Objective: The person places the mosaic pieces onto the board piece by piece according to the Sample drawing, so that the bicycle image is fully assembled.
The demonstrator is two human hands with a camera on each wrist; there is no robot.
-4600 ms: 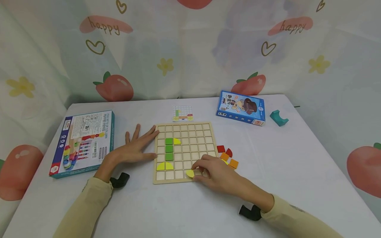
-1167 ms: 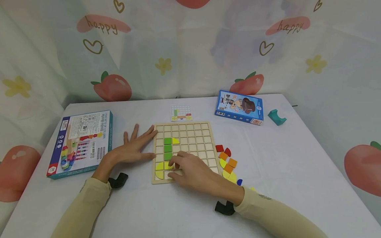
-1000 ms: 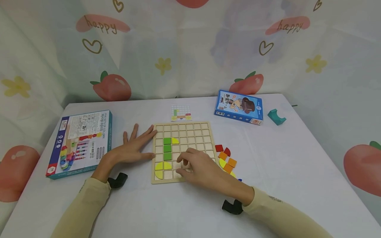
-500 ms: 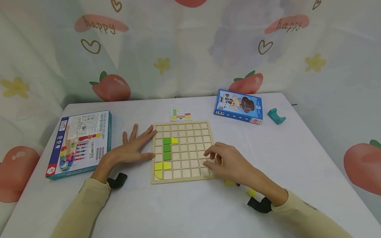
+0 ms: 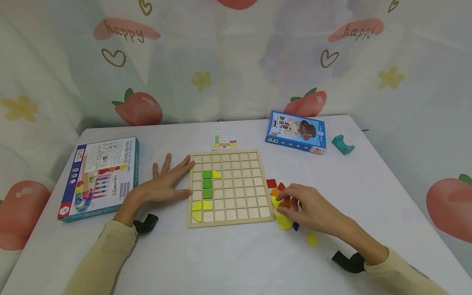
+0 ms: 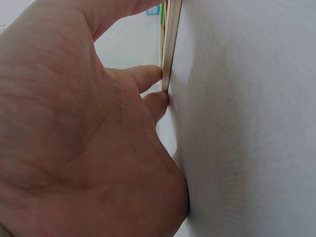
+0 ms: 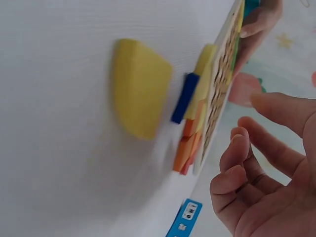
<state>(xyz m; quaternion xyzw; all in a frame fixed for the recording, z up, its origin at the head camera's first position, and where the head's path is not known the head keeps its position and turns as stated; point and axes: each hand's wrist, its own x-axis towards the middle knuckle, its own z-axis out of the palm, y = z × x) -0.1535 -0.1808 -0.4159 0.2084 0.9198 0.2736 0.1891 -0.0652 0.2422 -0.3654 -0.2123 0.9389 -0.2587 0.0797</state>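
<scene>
My left hand (image 5: 162, 188) lies at the left edge of a wooden grid board (image 5: 241, 180), fingers spread, fingertips and thumb touching its rim; the left wrist view shows the fingers (image 6: 148, 76) against the board's side. Three green squares (image 5: 207, 184) stand in a column on the board, with a yellow quarter-round (image 5: 217, 175) beside the top one. Three more yellow pieces (image 5: 197, 205) sit at the lower left. My right hand (image 5: 313, 209) hovers over loose pieces right of the board, partly hiding orange squares (image 5: 275, 192). In the right wrist view, nothing is between its thumb and fingers (image 7: 271, 143).
Nearby lie a red square (image 5: 271, 183), yellow pieces (image 5: 284, 222), a dark blue piece (image 5: 296, 226) and a separate yellow piece (image 5: 312, 239). A pattern card (image 5: 224, 139) is behind the board. Further off are a blue box (image 5: 296, 133), a teal block (image 5: 343, 144) and a large box (image 5: 99, 178).
Earlier my right hand held a yellow piece over the board; one now sits in the lower-left corner cell. That hand has since moved right to the loose pieces. My left hand stays put.
</scene>
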